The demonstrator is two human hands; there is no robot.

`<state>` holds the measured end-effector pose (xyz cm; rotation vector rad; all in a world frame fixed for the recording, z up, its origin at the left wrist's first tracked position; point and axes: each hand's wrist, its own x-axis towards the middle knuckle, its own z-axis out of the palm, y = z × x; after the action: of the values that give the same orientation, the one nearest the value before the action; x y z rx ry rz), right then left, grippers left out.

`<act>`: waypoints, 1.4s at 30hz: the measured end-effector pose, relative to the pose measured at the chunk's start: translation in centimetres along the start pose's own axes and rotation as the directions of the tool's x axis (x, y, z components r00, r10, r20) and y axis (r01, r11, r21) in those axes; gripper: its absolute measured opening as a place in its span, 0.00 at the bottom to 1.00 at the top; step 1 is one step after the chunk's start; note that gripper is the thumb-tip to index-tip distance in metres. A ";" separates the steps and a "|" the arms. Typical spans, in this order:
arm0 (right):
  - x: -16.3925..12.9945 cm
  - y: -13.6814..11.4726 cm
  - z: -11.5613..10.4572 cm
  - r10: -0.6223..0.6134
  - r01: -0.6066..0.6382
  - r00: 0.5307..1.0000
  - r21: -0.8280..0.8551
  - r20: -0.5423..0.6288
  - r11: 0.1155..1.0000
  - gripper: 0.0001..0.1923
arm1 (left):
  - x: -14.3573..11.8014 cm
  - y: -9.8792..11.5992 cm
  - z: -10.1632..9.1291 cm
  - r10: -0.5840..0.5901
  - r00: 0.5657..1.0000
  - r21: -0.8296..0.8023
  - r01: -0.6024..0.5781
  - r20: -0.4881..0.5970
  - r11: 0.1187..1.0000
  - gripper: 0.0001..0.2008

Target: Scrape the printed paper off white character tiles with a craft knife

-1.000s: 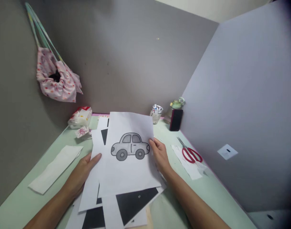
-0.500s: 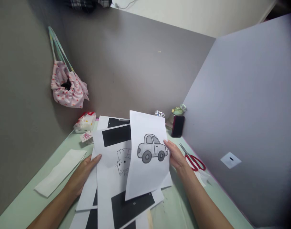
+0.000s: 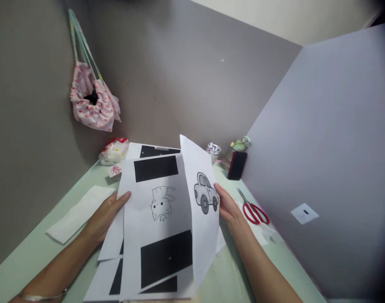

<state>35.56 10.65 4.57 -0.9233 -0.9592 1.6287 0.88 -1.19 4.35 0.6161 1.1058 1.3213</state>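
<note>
My left hand (image 3: 108, 214) grips the left edge of a white sheet with an upside-down cat drawing (image 3: 162, 204) and black rectangles, thumb on top. Its fingers are hidden behind the paper. My right hand (image 3: 228, 204) pinches the right edge of a sheet with a grey car drawing (image 3: 206, 193), which stands up and bends away to the right of the cat. More sheets with black blocks (image 3: 110, 275) lie underneath, over the green table. Red-handled scissors (image 3: 253, 210) rest on the table to the right of my right hand.
A folded white paper (image 3: 80, 214) lies at left. Behind it are a small card stack (image 3: 114, 170) and a tissue pack (image 3: 114, 151). A phone (image 3: 237, 165), a glass cup (image 3: 213, 150) and a green-lidded jar (image 3: 238, 146) stand at the back right. A dotted bag (image 3: 93, 113) hangs on the wall.
The car sheet has swung to the right and turned edge-on, uncovering the whole cat drawing. My view has shifted slightly; both hands keep hold of the paper.
</note>
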 end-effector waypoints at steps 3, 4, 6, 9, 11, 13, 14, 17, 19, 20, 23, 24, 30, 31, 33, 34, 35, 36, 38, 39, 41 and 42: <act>0.0 0.1 0.2 -0.008 0.008 1.000 -0.020 0.001 1.000 0.16 | -0.1 0.1 0.0 0.014 1.000 -0.010 -0.014 0.003 1.000 0.22; -0.1 0.1 0.3 -0.009 0.009 1.000 -0.032 0.004 0.999 0.16 | -0.1 0.2 0.1 0.019 1.000 -0.012 -0.019 0.005 1.000 0.22; -0.4 0.1 0.9 -0.009 0.010 1.000 -0.063 0.018 0.998 0.17 | -0.2 0.1 0.1 0.025 1.000 -0.015 -0.025 0.005 1.000 0.22; -1.2 0.4 2.5 0.016 -0.009 0.998 -0.126 0.054 0.992 0.20 | -0.1 -0.1 0.4 0.027 1.000 -0.009 -0.027 -0.002 1.000 0.21; -1.8 0.7 3.7 0.049 -0.036 0.996 -0.174 0.070 0.984 0.22 | -0.2 -0.3 0.6 0.020 1.000 0.001 -0.020 -0.002 1.000 0.20; -2.3 1.1 4.6 0.081 -0.064 0.994 -0.211 0.070 0.975 0.21 | -0.2 -0.5 0.7 0.013 1.000 0.010 -0.013 -0.003 1.000 0.20; -2.4 1.3 4.9 0.087 -0.072 0.994 -0.218 0.064 0.973 0.20 | -0.2 -0.6 0.7 0.011 1.000 0.014 -0.011 -0.006 1.000 0.20; -2.3 1.4 4.9 0.054 -0.050 0.998 -0.184 0.021 0.982 0.18 | -0.2 -0.8 0.6 0.020 1.000 0.016 -0.020 -0.017 1.000 0.19; -1.8 1.2 4.2 0.012 -0.015 1.000 -0.130 -0.022 0.991 0.17 | -0.1 -0.8 0.5 0.034 0.999 0.007 -0.034 -0.012 0.999 0.18; -1.5 1.1 3.8 -0.004 0.000 0.999 -0.099 -0.040 0.995 0.17 | -0.1 -0.8 0.4 0.041 0.999 0.002 -0.041 -0.006 0.999 0.18; -0.7 0.8 2.4 -0.017 0.017 0.998 -0.005 -0.064 1.000 0.15 | -0.1 -0.8 0.4 0.050 0.999 -0.013 -0.050 0.008 0.999 0.20; -0.5 0.7 2.0 -0.014 0.016 0.998 0.024 -0.063 1.000 0.15 | 0.0 -0.8 0.4 0.052 0.999 -0.016 -0.052 0.012 0.999 0.20; -0.2 -0.1 0.0 -0.005 0.015 0.998 0.152 -0.067 0.988 0.12 | -0.1 -0.8 0.4 0.058 0.998 -0.025 -0.057 0.035 0.998 0.22; -0.2 -0.2 -0.2 -0.008 0.020 0.997 0.167 -0.072 0.986 0.11 | -0.1 -0.8 0.4 0.057 0.998 -0.028 -0.056 0.039 0.998 0.22; -0.3 -0.4 -0.4 -0.013 0.029 0.997 0.187 -0.082 0.982 0.10 | -0.2 -0.7 0.4 0.054 0.997 -0.035 -0.052 0.047 0.998 0.23; -0.3 -0.5 -0.5 -0.016 0.032 0.996 0.191 -0.085 0.981 0.10 | -0.2 -0.7 0.4 0.052 0.997 -0.039 -0.050 0.050 0.998 0.24; -0.4 -0.5 -0.5 -0.018 0.034 0.996 0.191 -0.087 0.981 0.10 | -0.2 -0.7 0.5 0.050 0.997 -0.043 -0.048 0.053 0.998 0.24; -0.4 -0.6 -0.5 -0.020 0.037 0.996 0.188 -0.089 0.981 0.11 | -0.2 -0.6 0.5 0.049 0.997 -0.046 -0.046 0.054 0.998 0.25; -0.6 -0.6 -0.1 -0.023 0.038 0.996 0.168 -0.089 0.985 0.11 | -0.3 -0.6 0.6 0.047 0.997 -0.053 -0.044 0.056 0.998 0.26; -0.6 -0.6 0.3 -0.025 0.038 0.996 0.152 -0.088 0.988 0.11 | -0.4 -0.5 0.6 0.048 0.997 -0.056 -0.044 0.058 0.997 0.26; -0.9 -0.3 1.4 -0.030 0.038 0.996 0.106 -0.080 0.994 0.13 | -0.5 -0.5 0.6 0.046 0.997 -0.060 -0.043 0.061 0.997 0.27; -1.1 -0.1 2.0 -0.034 0.040 0.997 0.078 -0.075 0.996 0.14 | -0.6 -0.5 0.7 0.044 0.997 -0.061 -0.040 0.062 0.997 0.27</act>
<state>33.97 9.30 5.58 -0.8996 -0.8506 1.5794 1.80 -1.72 4.34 0.6365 1.0031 1.3569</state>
